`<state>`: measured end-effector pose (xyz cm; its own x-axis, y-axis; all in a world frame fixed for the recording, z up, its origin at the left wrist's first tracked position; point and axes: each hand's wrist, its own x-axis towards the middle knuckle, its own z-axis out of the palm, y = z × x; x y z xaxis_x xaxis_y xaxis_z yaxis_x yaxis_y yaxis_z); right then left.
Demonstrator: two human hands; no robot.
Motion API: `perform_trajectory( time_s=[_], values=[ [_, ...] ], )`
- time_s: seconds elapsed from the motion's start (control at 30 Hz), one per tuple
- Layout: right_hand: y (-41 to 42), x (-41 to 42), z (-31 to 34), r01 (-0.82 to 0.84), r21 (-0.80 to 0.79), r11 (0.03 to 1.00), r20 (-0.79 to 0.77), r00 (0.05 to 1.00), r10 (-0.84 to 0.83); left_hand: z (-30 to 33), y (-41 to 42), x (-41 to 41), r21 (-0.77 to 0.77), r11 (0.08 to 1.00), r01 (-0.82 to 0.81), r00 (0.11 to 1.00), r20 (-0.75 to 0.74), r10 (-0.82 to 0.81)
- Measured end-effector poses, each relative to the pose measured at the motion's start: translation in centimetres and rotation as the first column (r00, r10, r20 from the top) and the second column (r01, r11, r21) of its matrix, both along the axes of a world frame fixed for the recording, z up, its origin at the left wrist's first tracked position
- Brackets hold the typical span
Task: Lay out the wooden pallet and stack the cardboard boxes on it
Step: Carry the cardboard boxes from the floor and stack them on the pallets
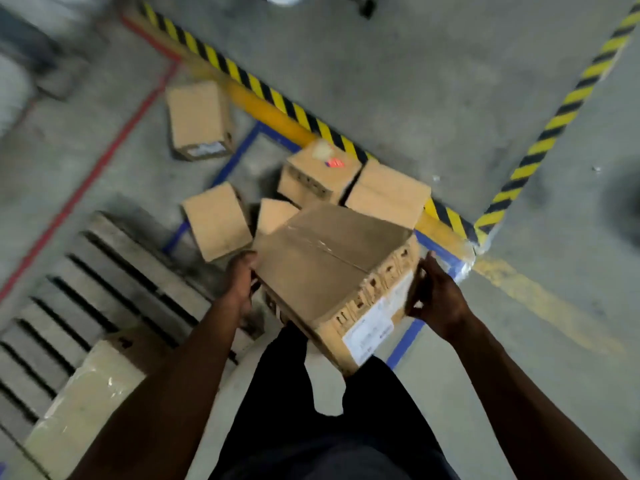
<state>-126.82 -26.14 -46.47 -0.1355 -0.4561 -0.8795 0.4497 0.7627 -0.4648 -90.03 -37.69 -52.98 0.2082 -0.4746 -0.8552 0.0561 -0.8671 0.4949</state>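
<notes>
We look down on a warehouse floor as a person carries a large cardboard box [332,268] at the centre of the frame, tilted, its taped top toward us and a white label [377,327] on its lower right side. The left hand [242,282] grips the box's left edge with fingers curled under it; the right hand [436,299] presses against the labelled right side, and we cannot tell how its fingers lie behind the carton. The two hands are set well apart, one at each side of the box, which is held clear of the floor above the person's dark trousers [329,410].

At lower left lies the wooden pallet [104,282], slats running diagonally, with one pale box [86,396] resting on its near end, partly hidden by the left forearm.

Five more boxes sit on the concrete beyond the carried one: a lone box [199,119] in the upper left centre, a small box [216,221] left of centre, a narrow box [275,214] just beside it, and two boxes touching each other against the yellow-and-black striped kerb [277,98], the left one bearing a red sticker [334,163]. Blue floor tape [239,157] frames the area around them, and a red line [93,174] runs diagonally at left. The picture is motion-blurred.
</notes>
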Motion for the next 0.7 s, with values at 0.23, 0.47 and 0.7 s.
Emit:
perform_trajectory(
  time_s=[0.23,0.47,0.7],
  values=[
    [-4.1,2.4,6.9,0.064,-0.126,0.990,0.133,0.990,-0.047,14.8,2.5,2.5,-0.152,0.986,-0.073,0.994,0.065,0.084],
    [-12.1,13.7,11.9,-0.326,-0.308,0.894,0.028,0.936,0.351,16.9,6.3,13.0,-0.142,0.883,-0.447,0.894,-0.022,0.448],
    [-21.0,28.8,11.9,-0.495,-0.356,0.793,0.006,0.847,0.531,14.4,4.1,25.6,-0.116,0.711,-0.693,0.720,-0.161,0.675]
  ],
)
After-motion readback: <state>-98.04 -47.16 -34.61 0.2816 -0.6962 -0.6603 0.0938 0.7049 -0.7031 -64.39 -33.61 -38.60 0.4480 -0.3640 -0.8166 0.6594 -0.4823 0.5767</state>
